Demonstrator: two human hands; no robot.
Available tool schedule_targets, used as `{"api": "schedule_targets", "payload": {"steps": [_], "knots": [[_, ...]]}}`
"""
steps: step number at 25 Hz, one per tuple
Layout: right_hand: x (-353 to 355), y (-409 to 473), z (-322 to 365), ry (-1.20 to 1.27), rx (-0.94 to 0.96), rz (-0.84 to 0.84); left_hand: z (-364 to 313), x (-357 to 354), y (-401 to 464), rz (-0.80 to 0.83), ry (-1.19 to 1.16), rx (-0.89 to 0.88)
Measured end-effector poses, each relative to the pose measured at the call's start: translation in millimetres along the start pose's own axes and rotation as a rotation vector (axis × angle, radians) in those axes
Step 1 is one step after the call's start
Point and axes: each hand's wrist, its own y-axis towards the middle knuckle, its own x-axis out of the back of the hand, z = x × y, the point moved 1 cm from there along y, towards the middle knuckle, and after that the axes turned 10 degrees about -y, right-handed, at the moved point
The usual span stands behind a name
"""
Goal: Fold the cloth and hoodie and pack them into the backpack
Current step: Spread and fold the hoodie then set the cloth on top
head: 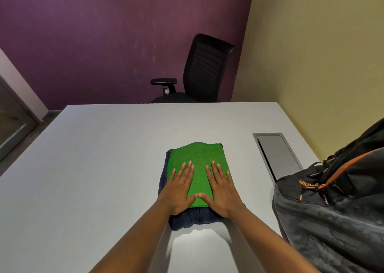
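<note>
Folded green cloth (pixel 200 164) lies flat atop the folded navy hoodie (pixel 192 219), the stack sitting near the middle of the white surface (pixel 93 158). Left hand (pixel 179 188) and right hand (pixel 222 189) both rest palm-down on the cloth, fingers straight and spread, thumbs meeting at its near edge; neither grips anything. Hoodie's zipper shows at the near end, below the wrists. Dark backpack (pixel 332 220) with orange trim stands at the right edge of the surface, well apart from the stack. Black office chair (pixel 204 69) beyond the far edge.
</note>
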Motion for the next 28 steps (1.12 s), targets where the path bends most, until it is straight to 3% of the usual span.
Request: {"api": "schedule_targets", "payload": {"steps": [4,18,28], "knots": [[-8.3,0.2,-10.3,0.007,0.002,0.149,5.9,-5.1,2.4,0.115,-0.025,-0.004],[-4.7,19.0,-3.8,0.312,-0.134,0.2,12.4,-12.2,-0.7,0.05,-0.037,-0.003],[-8.3,56.5,90.6,0.313,-0.009,0.261,90.9,21.3,-58.2,0.049,-0.017,0.095]]}}
